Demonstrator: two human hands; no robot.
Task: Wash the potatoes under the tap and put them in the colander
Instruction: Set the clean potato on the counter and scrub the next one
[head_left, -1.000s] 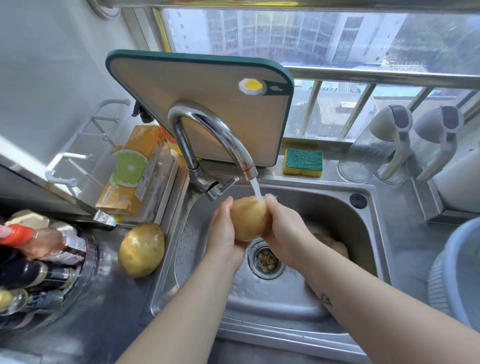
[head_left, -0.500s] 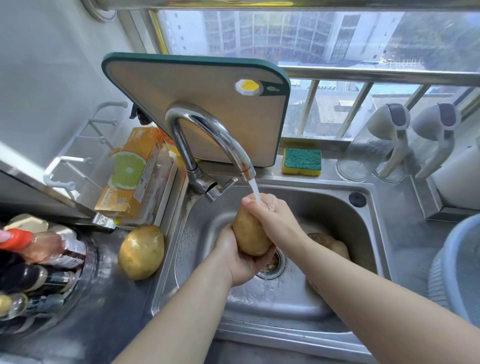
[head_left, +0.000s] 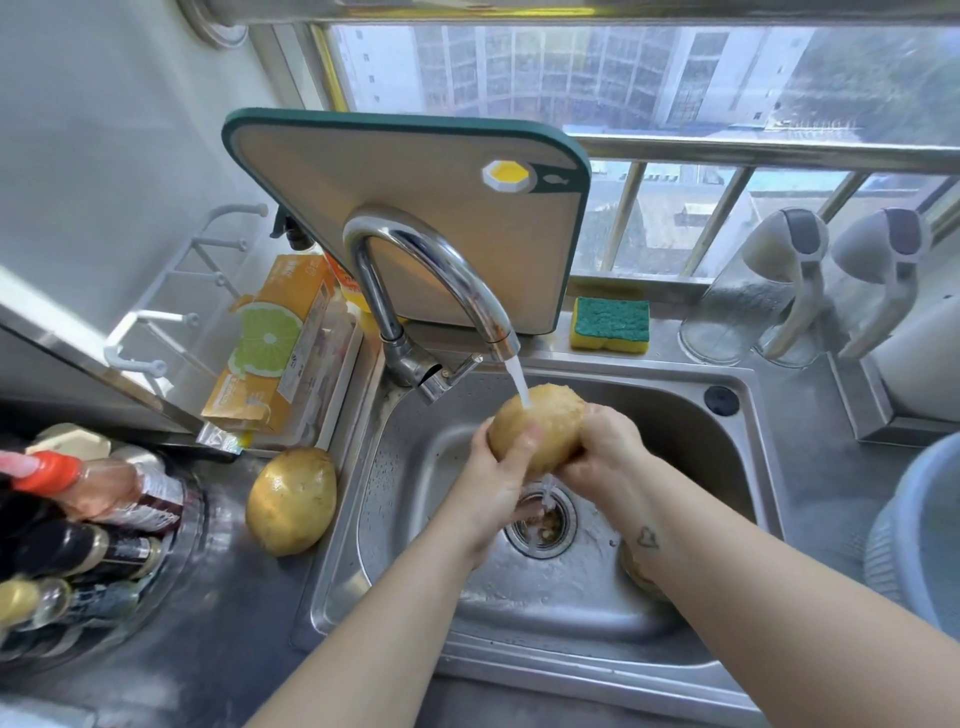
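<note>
Both hands grasp one potato (head_left: 545, 423) between them: my left hand (head_left: 496, 486) curls round its left side with the thumb laid across the front, and my right hand (head_left: 605, 454) cups its right side. A two-sided hold suits a wet, rounded tuber, which I judge slippery, and it leaves the top face bare. That face sits directly beneath the spout of the tap (head_left: 431, 270), so the water stream (head_left: 519, 384) strikes it and runs off underneath toward the drain (head_left: 543, 519). The potato is held above the middle of the sink (head_left: 675, 431), clear of its floor, so runoff falls away rather than pooling. A second potato (head_left: 291, 501) lies on the bench just beside the sink's left rim; whether it is washed I cannot tell. A third potato (head_left: 634, 571) lies on the sink floor near the right wall, partly hidden by my right forearm. The colander (head_left: 924, 545) stands at the bench's right edge, well apart from the tap, ready for transfer once rinsing is judged complete.
</note>
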